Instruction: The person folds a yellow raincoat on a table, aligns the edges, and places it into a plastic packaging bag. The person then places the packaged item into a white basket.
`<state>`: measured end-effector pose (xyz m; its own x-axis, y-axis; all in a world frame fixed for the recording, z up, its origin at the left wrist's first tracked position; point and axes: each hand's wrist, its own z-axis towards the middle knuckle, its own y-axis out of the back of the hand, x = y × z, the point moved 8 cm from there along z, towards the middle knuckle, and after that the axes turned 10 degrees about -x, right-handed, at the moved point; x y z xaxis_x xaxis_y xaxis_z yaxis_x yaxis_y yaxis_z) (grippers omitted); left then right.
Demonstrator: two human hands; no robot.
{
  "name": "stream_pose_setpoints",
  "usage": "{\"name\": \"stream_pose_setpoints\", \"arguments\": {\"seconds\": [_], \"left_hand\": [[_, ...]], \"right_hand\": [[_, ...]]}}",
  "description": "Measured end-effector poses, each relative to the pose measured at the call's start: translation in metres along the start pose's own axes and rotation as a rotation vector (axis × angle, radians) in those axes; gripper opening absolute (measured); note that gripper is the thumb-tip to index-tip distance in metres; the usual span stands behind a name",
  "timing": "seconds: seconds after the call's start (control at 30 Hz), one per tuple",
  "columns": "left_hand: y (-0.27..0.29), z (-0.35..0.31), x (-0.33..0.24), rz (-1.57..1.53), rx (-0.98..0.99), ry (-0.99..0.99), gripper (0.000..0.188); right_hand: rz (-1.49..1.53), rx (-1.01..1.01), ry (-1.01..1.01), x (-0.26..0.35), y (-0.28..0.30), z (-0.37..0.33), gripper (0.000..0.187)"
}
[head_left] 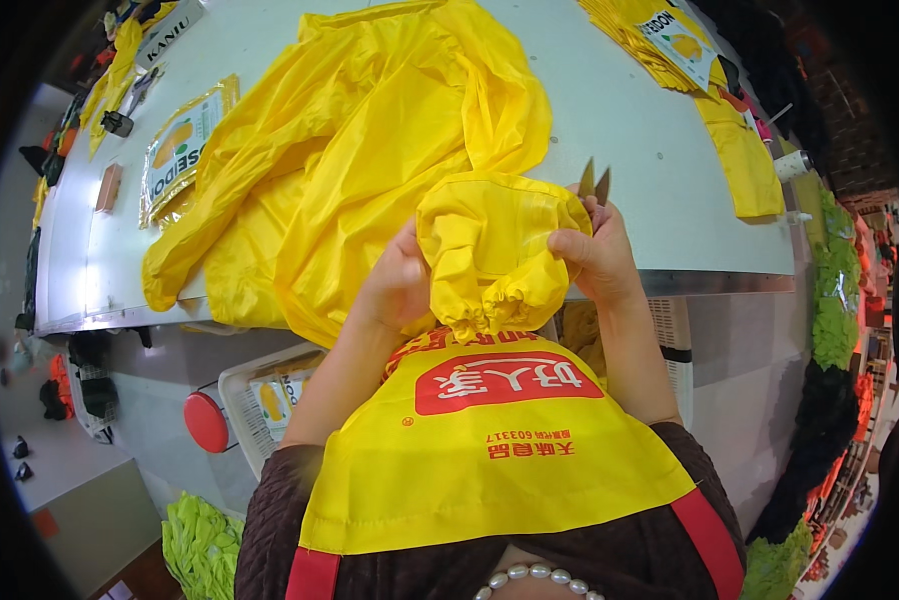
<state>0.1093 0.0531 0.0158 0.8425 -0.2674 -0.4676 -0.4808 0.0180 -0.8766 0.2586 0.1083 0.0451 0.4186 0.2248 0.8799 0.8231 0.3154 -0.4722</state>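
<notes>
Beyond a pearl necklace [540, 571], gathered yellow fabric [495, 235] is gripped at the surface's [650, 190] near edge by left hand [398, 282] and right hand [607, 258]; it could be nicked by bare scissor blades [603, 187] kept in the latter.

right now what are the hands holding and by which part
The left hand and right hand hold a gathered yellow fabric piece by its opposite sides; the right also holds snips by their handle end.
</notes>
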Motion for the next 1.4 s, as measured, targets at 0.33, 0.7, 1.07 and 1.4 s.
{"name": "stream_pose_setpoints", "arguments": {"seconds": [0.33,0.7,1.07,1.4], "left_hand": [[-0.016,-0.005,-0.014,0.455,-0.131,-0.125,0.094],[0.123,0.007,-0.101,1.234,-0.862,-0.854,0.017],[0.076,-0.089,-0.107,0.615,-0.855,-0.315,0.039],[0.277,-0.206,-0.373,-0.102,-0.892,-1.254,0.029]], "right_hand": [[-0.080,-0.150,0.157,0.001,0.002,0.014,0.025],[-1.021,0.128,0.855,-0.058,-0.076,0.007,0.017],[-0.511,0.068,0.348,0.009,-0.043,-0.015,0.012],[-0.229,-0.384,-0.281,-0.148,0.086,0.046,0.022]]}}
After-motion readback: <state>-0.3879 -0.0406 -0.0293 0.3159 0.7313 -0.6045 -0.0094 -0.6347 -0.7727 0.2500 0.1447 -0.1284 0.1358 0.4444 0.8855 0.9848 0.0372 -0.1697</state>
